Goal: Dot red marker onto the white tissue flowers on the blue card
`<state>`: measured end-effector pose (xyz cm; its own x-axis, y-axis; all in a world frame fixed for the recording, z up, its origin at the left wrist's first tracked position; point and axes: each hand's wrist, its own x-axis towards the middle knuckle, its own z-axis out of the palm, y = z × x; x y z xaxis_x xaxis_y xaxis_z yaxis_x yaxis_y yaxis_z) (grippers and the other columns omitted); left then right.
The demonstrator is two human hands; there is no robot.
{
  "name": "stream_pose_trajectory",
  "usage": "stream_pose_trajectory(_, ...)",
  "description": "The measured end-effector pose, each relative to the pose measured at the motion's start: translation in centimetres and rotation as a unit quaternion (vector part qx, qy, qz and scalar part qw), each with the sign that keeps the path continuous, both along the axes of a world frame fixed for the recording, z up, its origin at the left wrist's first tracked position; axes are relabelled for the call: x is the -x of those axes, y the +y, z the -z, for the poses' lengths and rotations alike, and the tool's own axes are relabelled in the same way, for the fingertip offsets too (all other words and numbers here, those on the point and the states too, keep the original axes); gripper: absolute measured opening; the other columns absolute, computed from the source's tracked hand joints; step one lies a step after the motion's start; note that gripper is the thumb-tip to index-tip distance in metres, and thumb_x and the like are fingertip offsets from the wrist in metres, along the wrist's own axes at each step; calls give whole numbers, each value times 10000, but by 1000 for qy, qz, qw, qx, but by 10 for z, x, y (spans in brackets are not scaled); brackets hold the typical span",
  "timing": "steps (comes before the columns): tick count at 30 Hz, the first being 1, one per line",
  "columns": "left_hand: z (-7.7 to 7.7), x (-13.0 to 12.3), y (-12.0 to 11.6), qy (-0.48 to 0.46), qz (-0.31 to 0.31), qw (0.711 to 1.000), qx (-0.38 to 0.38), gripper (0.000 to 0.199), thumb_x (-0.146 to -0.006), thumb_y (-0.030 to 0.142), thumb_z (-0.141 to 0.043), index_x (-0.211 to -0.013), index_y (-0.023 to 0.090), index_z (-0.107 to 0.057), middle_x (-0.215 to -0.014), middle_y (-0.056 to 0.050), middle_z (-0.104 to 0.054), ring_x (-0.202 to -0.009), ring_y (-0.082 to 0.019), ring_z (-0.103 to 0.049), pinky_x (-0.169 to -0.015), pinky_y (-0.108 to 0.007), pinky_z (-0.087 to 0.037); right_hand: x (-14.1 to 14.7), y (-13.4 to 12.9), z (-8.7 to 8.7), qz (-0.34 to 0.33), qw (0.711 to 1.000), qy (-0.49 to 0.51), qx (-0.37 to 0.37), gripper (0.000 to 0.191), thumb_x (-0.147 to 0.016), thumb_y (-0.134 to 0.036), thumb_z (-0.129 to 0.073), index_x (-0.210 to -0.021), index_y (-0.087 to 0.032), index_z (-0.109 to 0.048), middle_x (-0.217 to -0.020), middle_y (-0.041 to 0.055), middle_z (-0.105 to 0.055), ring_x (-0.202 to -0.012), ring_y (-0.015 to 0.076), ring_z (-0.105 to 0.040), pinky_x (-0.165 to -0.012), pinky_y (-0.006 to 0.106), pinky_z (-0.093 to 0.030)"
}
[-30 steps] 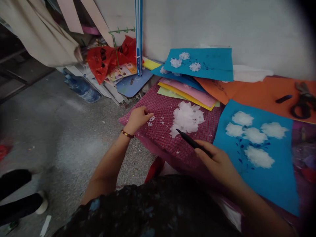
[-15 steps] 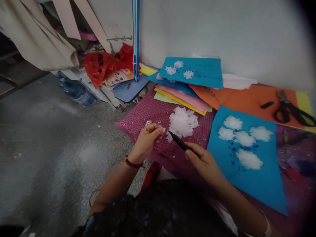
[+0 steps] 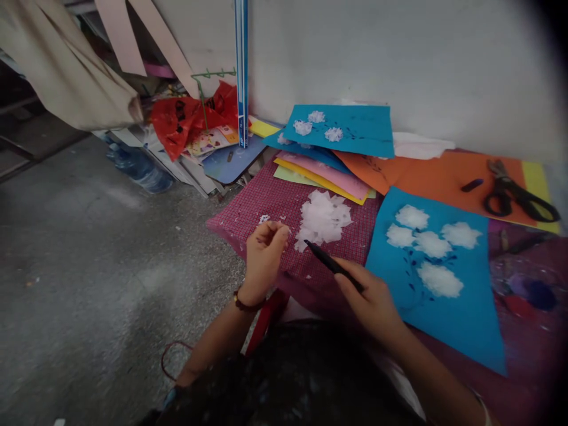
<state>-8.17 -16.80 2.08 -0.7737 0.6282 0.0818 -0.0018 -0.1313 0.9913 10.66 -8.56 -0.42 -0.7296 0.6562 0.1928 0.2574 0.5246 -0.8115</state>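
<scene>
My right hand is closed around a black marker, whose dark tip points up and left. Thumb and forefinger of my left hand are pinched on a small white paper piece, mostly hidden by the fingers. Just beyond both hands, a heap of white paper pieces lies on a red checked cloth. To the right is a blue sheet bearing several white paper flowers and dark blue dabs.
Black-handled scissors and a dark pen cap rest on orange paper. Another blue sheet with white flowers lies at the back on coloured papers. A red plastic bag and water bottles are at the left.
My left hand has moved slightly left and turned more upright, away from the marker tip. The marker stays in my right hand. The whole view has shifted a little.
</scene>
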Motion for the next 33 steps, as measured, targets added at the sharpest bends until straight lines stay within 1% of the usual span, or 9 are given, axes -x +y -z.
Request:
stream_pose_trajectory(2,5,-7,-6,192,11,981,37,114,-897,232,-601,-787,207,-603,-730,-1,-581,-670,-130,-524,-645,-261,-423,-3,-1,-4,-9,999,-8,-39,329,-980,-309,-498,-1234,-197,-674,-1147,95,-751,-1027,226,-723,-898,374,-592)
stream_pose_trajectory(5,13,-15,-13,423,64,902,54,118,-937,171,-549,-881,211,-645,-838,-49,-649,-815,-177,-587,-771,-301,-462,-7,-3,-10,-18,994,-31,-100,344,-987,-288,-489,-1268,-174,-653,-1130,108,-744,-998,228,-722,-857,366,-599)
stream_pose_trajectory(8,18,-5,-13,520,87,841,119,157,-966,189,-506,-932,207,-658,-893,-79,-661,-876,-204,-591,-827,-326,-459,-11,-4,-12,-9,989,-42,-140,358,-989,-285,-491,-1290,-162,-641,-1126,116,-738,-964,234,-725,-818,370,-605)
stream_pose_trajectory(11,20,22,-8,541,56,810,222,223,-976,197,-463,-842,195,-641,-876,-95,-643,-879,-229,-574,-831,-352,-435,-15,-2,-13,5,988,-44,-149,366,-991,-294,-491,-1301,-165,-637,-1129,112,-734,-957,234,-725,-825,376,-602)
stream_pose_trajectory(16,16,52,-6,514,45,806,289,313,-994,281,-493,-699,195,-551,-759,-65,-582,-774,-220,-552,-731,-330,-407,-29,12,-9,43,991,-61,-108,358,-995,-338,-485,-1262,-175,-657,-1120,105,-740,-977,246,-726,-841,389,-589)
stream_pose_trajectory(21,18,31,-3,495,109,799,322,147,-947,300,-613,-851,196,-572,-875,-39,-626,-837,-204,-589,-727,-301,-425,-42,19,2,70,992,-82,-65,349,-991,-373,-483,-1252,-228,-663,-1178,80,-738,-1043,258,-717,-861,389,-581)
stream_pose_trajectory(24,23,18,4,487,152,790,339,173,-915,334,-661,-864,187,-587,-928,-62,-620,-910,-239,-585,-787,-338,-448,-41,17,5,62,992,-90,-57,359,-989,-384,-478,-1251,-225,-663,-1187,81,-736,-1055,261,-716,-874,387,-581)
stream_pose_trajectory(30,36,27,16,438,167,839,278,183,-854,148,-667,-725,190,-544,-814,-11,-584,-785,-174,-567,-699,-282,-445,-27,17,5,33,994,-92,-53,348,-983,-358,-477,-1242,-223,-665,-1153,80,-744,-1010,248,-727,-852,379,-589)
stream_pose_trajectory(33,37,30,12,428,136,860,242,211,-839,73,-629,-714,188,-503,-754,8,-564,-725,-141,-554,-660,-250,-440,-18,18,6,26,994,-91,-54,353,-977,-346,-477,-1227,-193,-674,-1133,97,-747,-996,248,-728,-874,392,-587)
